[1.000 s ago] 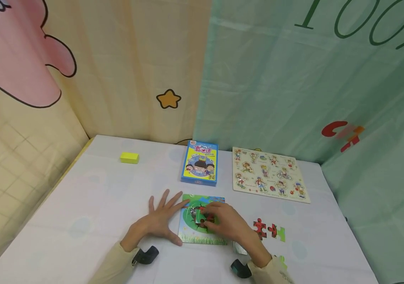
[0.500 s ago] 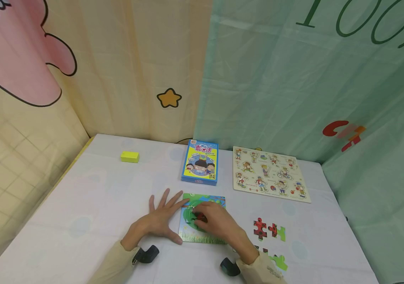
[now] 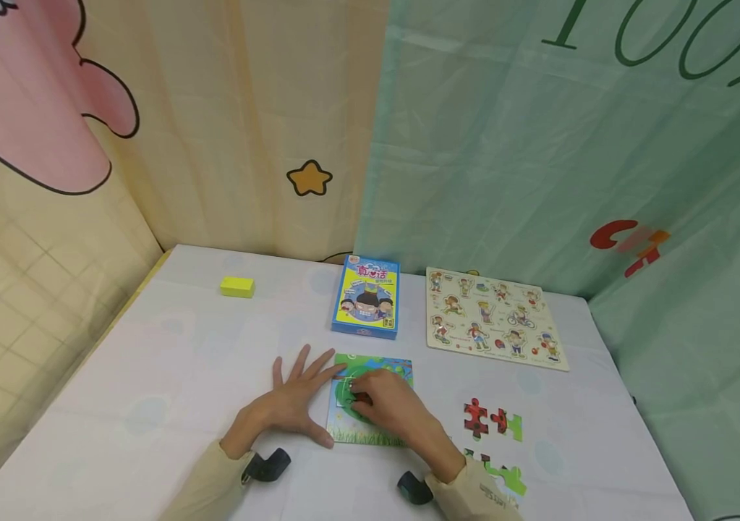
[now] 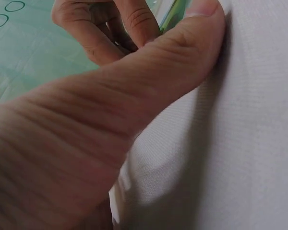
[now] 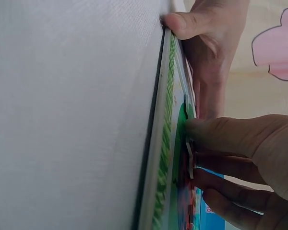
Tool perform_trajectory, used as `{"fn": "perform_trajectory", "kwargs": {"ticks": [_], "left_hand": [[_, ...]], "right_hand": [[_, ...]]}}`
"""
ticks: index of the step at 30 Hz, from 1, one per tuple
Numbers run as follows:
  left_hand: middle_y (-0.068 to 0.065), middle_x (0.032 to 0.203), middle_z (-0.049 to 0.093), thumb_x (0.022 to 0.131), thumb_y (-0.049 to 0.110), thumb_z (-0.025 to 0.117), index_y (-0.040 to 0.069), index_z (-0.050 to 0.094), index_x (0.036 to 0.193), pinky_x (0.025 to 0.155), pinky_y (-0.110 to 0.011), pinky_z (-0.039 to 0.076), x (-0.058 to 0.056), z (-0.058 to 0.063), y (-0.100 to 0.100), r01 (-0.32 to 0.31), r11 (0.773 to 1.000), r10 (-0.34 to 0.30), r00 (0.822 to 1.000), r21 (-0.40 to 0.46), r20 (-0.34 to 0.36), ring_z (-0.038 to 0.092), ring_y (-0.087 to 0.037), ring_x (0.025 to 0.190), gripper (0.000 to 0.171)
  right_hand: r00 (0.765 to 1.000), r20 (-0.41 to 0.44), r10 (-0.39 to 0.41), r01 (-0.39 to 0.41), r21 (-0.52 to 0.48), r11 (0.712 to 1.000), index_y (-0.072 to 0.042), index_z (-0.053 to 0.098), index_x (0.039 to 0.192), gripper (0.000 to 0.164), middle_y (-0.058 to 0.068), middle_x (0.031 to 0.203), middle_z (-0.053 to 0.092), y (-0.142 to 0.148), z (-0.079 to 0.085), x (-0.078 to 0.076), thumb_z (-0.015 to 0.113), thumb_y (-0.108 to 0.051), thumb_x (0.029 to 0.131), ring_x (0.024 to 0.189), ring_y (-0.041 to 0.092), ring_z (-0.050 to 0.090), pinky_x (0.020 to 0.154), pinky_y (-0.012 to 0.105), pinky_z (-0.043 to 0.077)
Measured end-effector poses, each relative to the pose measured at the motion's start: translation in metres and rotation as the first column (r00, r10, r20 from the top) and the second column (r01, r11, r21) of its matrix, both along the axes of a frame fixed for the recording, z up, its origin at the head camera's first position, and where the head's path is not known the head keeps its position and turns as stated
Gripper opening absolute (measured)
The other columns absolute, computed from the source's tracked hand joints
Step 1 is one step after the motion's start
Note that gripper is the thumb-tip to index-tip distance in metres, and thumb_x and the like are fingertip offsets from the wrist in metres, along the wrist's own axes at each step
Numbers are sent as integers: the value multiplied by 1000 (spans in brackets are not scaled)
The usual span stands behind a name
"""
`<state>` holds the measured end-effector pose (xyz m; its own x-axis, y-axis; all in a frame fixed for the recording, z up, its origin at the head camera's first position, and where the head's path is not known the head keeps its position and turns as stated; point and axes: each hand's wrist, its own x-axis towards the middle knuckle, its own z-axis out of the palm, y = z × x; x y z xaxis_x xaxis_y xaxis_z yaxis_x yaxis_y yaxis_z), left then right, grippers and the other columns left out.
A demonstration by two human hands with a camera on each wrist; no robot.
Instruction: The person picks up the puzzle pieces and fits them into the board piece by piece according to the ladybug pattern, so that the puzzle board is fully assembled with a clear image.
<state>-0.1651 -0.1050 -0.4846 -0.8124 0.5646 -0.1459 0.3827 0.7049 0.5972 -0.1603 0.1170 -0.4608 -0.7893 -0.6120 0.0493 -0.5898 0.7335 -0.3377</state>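
Pinching a jigsaw piece (image 5: 190, 165) between thumb and fingers, the right hand (image 3: 390, 402) has it over the green middle of a grass-edged jigsaw board (image 3: 359, 433), as I see it from here; the left hand (image 3: 296, 402) spreads its straight fingers along the board's left edge, thumb at the near corner. To the right I make out loose jigsaw pieces (image 3: 476, 419); beyond lie a blue-and-yellow box (image 3: 366, 298), a figure peg puzzle (image 3: 495, 318) and, farther left, a yellow block (image 3: 237, 287)
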Motion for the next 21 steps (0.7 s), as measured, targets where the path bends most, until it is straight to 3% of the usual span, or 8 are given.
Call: {"fn": "perform_trajectory", "kwargs": {"ticks": [3, 5, 9, 13, 21], "left_hand": [[-9, 169, 12, 68, 57, 86, 23, 33, 157, 106, -81, -13, 0, 1, -1, -3, 1000, 3, 1000, 9, -1, -9, -48, 152, 109], [-9, 169, 15, 80, 54, 79, 22, 37, 155, 107, -80, -13, -1, 1, 0, -19, 999, 19, 1000, 28, -2, -8, -48, 153, 92], [-9, 167, 23, 96, 48, 62, 24, 44, 151, 108, -78, -10, -1, -3, 2, -67, 997, 69, 997, 45, -46, -3, -47, 153, 63], [-9, 165, 27, 98, 45, 60, 24, 48, 148, 108, -79, -6, -1, -6, 5, -91, 995, 96, 991, 51, -94, 1, -48, 153, 56], [-8, 164, 29, 97, 43, 61, 24, 49, 148, 108, -77, -5, 0, -7, 6, -105, 993, 109, 988, 43, -109, 4, -47, 153, 56]], "right_hand": [[999, -31, 15, -15, 22, 1000, -15, 76, 85, 6, -14, 66, 58, -1, 0, 0, 77, -20, 89, 62, 1, 46, 60, 16, 41], [998, -57, 19, -17, 36, 999, -14, 78, 87, 6, -13, 72, 65, 0, -1, 1, 77, -20, 89, 69, 2, 57, 67, 18, 49], [997, -72, -1, 4, 34, 999, -11, 80, 102, 16, -2, 104, 77, 1, -2, 4, 77, -21, 90, 101, 14, 70, 90, 29, 57], [998, -55, -23, 25, 28, 999, -10, 79, 108, 21, 0, 114, 74, 1, -1, 7, 76, -22, 90, 109, 17, 68, 94, 31, 56], [1000, 15, 1, -2, 77, 997, -14, 74, 120, 29, -1, 128, 68, 10, 3, 10, 71, -26, 94, 120, 18, 61, 103, 35, 51]]}}
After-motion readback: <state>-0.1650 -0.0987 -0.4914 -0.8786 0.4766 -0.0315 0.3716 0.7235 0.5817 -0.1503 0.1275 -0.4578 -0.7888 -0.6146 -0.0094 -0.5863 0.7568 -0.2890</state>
